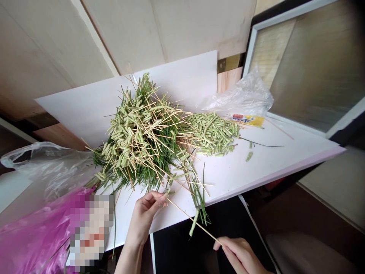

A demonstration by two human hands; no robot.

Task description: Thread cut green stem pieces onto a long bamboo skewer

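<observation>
A thin wooden skewer [189,216] slants between my two hands in front of the table edge. My right hand [241,253] pinches its lower end between thumb and fingers. At the upper end, my left hand [146,211] is closed in a pinch on a small pale green piece [168,191], partly hidden by the fingertips. Another pale green piece [194,223] is near the skewer's middle; I cannot tell whether it is attached. Behind my left hand rises a large heap of green stalks [148,140], with many skewers and pale green pieces on top.
A pile of short green pieces [213,133] lies right of the heap on the white table [245,175]. Behind it are a clear plastic bag [242,95] and a yellow packet [253,120]. A clear bag [59,163] and a purple bag [42,232] are at left.
</observation>
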